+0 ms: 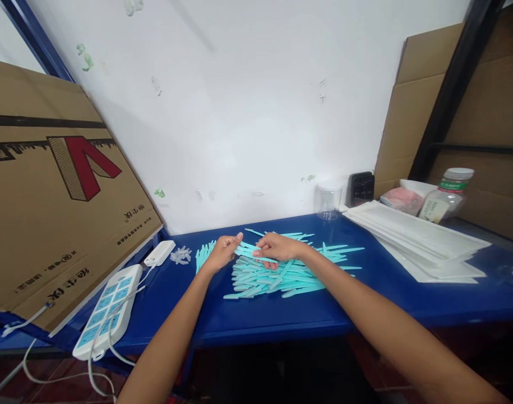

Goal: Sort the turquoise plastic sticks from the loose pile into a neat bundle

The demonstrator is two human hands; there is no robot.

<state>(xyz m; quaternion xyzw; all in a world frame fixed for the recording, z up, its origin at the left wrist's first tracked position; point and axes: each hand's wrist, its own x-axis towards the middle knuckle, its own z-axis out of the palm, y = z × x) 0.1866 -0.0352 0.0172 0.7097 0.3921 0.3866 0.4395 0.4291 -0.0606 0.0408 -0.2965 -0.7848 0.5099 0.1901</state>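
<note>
- Your left hand (223, 251) has its thumb and fingers closed on one end of a small bundle of teal sticks (248, 251).
- Your right hand (277, 248) also grips this bundle, with the fingers pinching near its other end; so the bundle lies between both hands, above the desk (256, 322).
- Just under and around your right fingers there is a large loose pile (260, 283) of the same sticks, pointing in several directions.
- Just left of your left fingers is a smaller group (203, 253), where the sticks lie side by side more regularly; your hand hides a part of it.
- Beyond that group, farther left, are some small clear pieces (180, 256).
- To the right of your right fingers, well apart, lie flat white sheets (416, 235).
- About progress, I judge that the smaller group is already put in order, while the bundle and most of the pile remain; the exact count I cannot tell.
</note>
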